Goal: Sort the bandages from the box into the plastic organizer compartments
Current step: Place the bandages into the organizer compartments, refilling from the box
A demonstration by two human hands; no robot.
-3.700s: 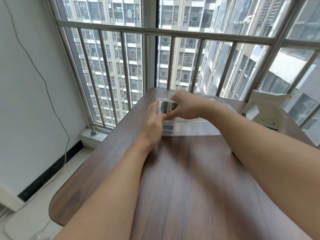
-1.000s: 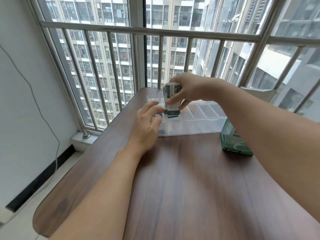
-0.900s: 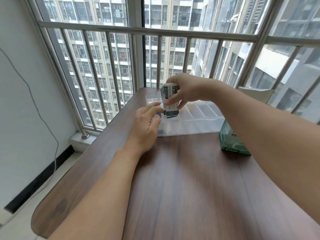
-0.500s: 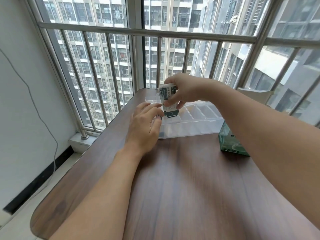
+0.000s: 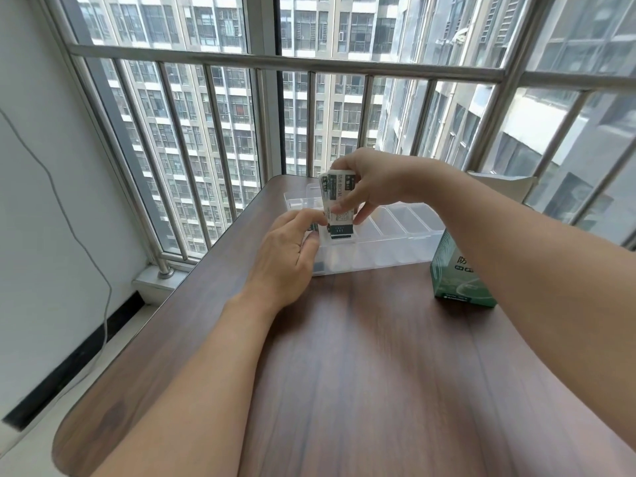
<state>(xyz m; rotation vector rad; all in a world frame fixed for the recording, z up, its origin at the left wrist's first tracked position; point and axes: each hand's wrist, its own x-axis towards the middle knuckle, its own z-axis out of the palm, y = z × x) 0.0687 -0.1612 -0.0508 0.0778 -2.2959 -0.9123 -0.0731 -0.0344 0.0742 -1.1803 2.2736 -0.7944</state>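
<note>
In the head view, a stack of bandages (image 5: 336,204) is pinched upright in the right hand (image 5: 370,184) above the left end of the clear plastic organizer (image 5: 395,242). The left hand (image 5: 287,256), loosely curled, touches the stack's lower edge. Something dark shows in the leftmost compartment; the others look unfilled. The green box (image 5: 454,273) stands beside it, so sorting is judged barely begun.

Right hand (image 5: 370,182) raised, thumb and fingers pinched closed; left hand (image 5: 287,256) held lower, fingers curled, thumb tip extended rightward.
</note>
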